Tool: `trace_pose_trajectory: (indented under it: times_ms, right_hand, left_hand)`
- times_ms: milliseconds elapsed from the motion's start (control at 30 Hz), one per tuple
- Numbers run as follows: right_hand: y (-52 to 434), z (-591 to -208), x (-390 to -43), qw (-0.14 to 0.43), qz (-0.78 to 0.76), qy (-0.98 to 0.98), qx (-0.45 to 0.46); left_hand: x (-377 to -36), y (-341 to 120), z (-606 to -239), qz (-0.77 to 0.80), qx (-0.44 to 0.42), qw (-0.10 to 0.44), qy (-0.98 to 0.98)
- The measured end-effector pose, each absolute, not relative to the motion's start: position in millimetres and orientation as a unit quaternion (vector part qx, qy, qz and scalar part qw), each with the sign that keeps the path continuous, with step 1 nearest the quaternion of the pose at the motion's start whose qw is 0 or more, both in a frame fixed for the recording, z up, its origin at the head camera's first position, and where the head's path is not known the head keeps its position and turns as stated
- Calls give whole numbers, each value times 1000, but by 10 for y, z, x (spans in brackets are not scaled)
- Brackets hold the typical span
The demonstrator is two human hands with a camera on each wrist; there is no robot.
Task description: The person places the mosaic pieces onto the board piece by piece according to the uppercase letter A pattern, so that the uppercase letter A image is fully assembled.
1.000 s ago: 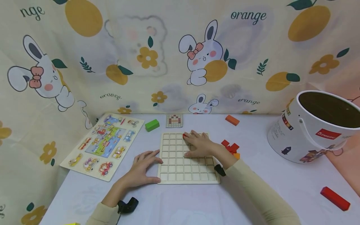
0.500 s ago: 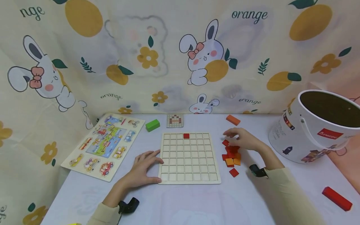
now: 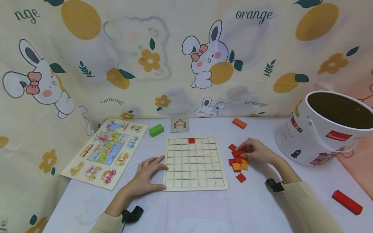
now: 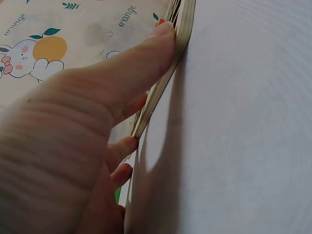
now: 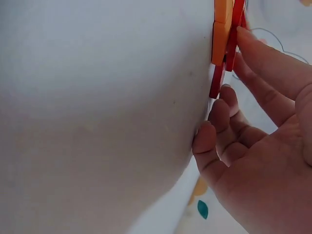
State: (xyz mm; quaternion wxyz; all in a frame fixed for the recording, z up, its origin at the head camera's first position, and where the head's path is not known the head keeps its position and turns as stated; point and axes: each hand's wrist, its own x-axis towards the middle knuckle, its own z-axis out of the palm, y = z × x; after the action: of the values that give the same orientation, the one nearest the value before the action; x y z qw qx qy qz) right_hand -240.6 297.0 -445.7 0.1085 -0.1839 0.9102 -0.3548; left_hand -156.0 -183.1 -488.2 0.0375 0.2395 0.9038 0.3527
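A square wooden grid board (image 3: 194, 163) lies mid-table, with one red tile (image 3: 191, 140) in its top row. My left hand (image 3: 148, 176) rests at the board's left edge, fingers spread and thumb at the near left corner; the left wrist view shows the thumb (image 4: 146, 53) against the board's edge. To the right of the board is a loose pile of red and orange tiles (image 3: 236, 166). My right hand (image 3: 260, 151) pinches at a red tile (image 5: 231, 46) of the pile between thumb and index finger. The other right fingers curl close to the tabletop.
A small pattern card (image 3: 179, 125), a green block (image 3: 156, 130) and an orange block (image 3: 240, 123) lie behind the board. A vehicle puzzle (image 3: 107, 155) lies left. A white bucket (image 3: 309, 142) stands right, with a red block (image 3: 347, 202) nearer the front.
My right hand has left the board, where a red tile now shows in the top row. It has moved right and down onto the tile pile. The left hand stays put.
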Motion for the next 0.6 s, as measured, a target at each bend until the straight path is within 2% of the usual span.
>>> trace_pose_trajectory:
  times_ms: [600]
  right_hand:
    - [2886,-4350,-2437,106,-396,893,-188]
  left_hand:
    - [-1553,-1821,-4857,358,239,41,902]
